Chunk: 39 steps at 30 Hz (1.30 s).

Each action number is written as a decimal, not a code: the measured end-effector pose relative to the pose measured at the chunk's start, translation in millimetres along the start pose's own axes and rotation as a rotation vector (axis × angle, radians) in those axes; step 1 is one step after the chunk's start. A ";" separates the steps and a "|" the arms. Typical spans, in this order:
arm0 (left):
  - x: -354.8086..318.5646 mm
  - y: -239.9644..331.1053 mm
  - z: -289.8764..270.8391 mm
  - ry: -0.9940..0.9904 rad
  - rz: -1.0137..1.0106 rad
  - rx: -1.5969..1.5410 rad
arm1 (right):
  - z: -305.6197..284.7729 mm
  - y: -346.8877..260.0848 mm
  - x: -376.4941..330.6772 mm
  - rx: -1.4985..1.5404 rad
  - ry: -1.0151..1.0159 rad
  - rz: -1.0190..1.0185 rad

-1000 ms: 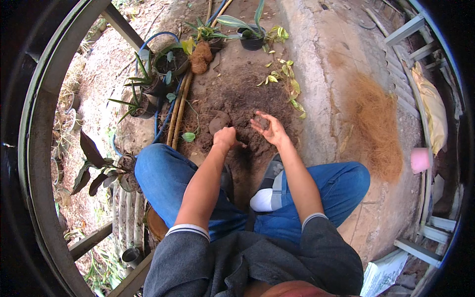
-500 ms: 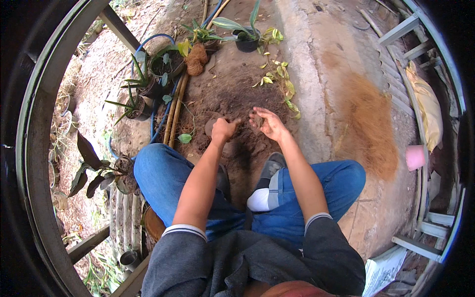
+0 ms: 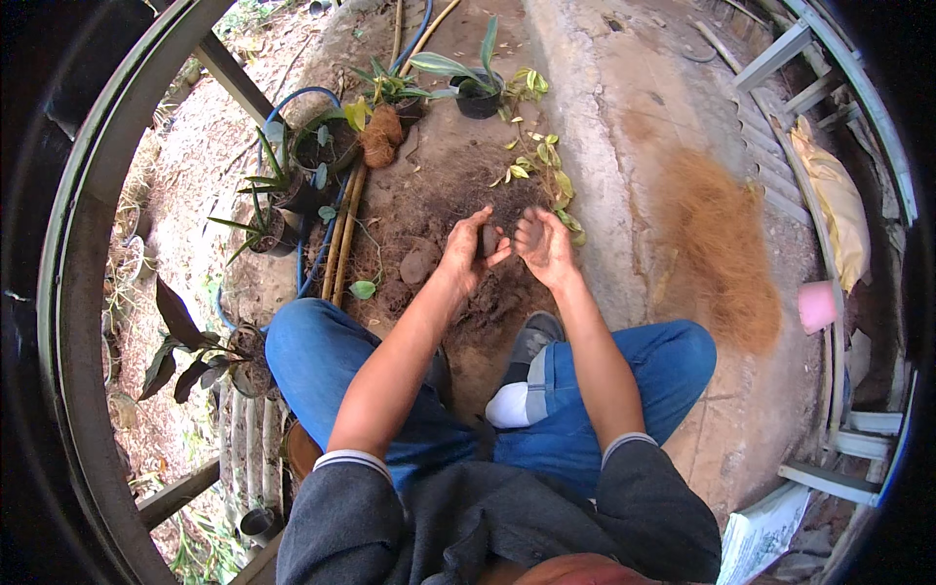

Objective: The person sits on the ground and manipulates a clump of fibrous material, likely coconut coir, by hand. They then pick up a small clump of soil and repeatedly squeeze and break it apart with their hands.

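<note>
Over a patch of loose dark soil, my two hands are raised close together. My left hand is curled round a dark brown lump of soil, with the thumb up and the fingers beneath. Just to its right is my right hand, its fingers bent, apart and slightly blurred; I see nothing held in it. A rounded clod of soil lies on the ground left of my left hand.
Potted plants stand ahead and to the left, beside bamboo poles and a blue hose. A yellow-green trailing vine lies beyond my right hand. Brown coir fibre is spread at right, near a pink pot.
My left hand has moved right and slightly up, turned toward my right hand, and now shows the soil lump in it. My right hand has shifted slightly right, its fingers more bent.
</note>
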<state>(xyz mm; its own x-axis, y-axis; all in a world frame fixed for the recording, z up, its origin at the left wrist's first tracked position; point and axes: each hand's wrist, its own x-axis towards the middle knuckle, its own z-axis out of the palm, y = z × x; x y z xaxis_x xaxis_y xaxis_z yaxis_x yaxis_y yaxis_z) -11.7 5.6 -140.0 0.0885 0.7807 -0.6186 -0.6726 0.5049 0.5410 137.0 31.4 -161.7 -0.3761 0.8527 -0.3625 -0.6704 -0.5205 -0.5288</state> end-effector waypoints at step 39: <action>10.4 -1.5 -8.0 0.086 -0.001 0.003 | 15.7 -1.2 2.5 0.197 -0.178 0.002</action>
<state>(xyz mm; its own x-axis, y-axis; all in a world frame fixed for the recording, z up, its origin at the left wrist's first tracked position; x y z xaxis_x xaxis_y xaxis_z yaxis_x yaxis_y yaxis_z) -15.6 10.0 -151.9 0.0259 0.7455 -0.6660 -0.6702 0.5073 0.5417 126.8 34.9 -149.9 -0.4723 0.8551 -0.2139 -0.7745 -0.5185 -0.3625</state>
